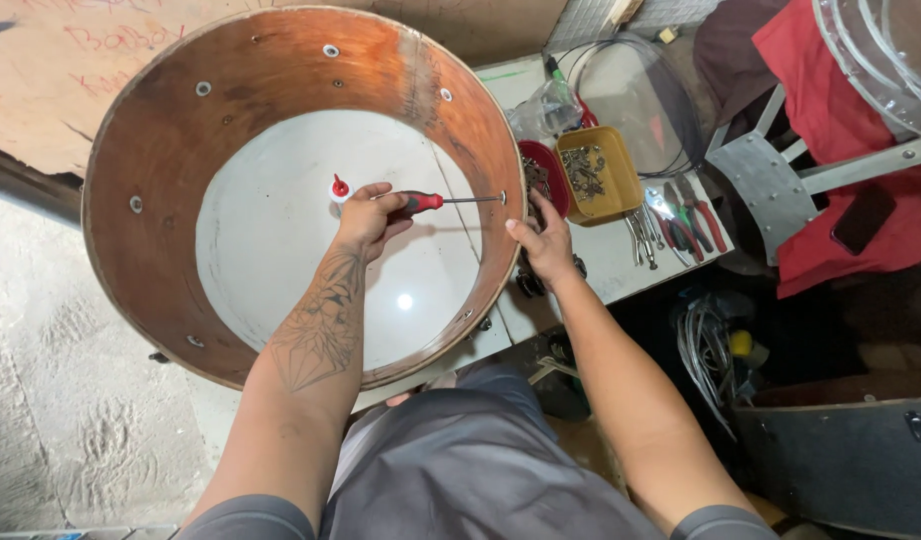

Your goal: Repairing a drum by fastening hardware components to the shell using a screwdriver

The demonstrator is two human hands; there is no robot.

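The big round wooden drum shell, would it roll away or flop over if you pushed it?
The big round wooden drum shell would probably stay stiff, since its thick wall holds a true circle. It lies flat on the white table, so a push would likely slide it, not roll it. The right hand braces its outer wall, which suggests it can shift.

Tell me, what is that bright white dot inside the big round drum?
In the head view it is glare: a lamp mirrored on the shiny white surface inside the wooden drum shell, below the left hand holding the screwdriver; edges bend from the wide lens.
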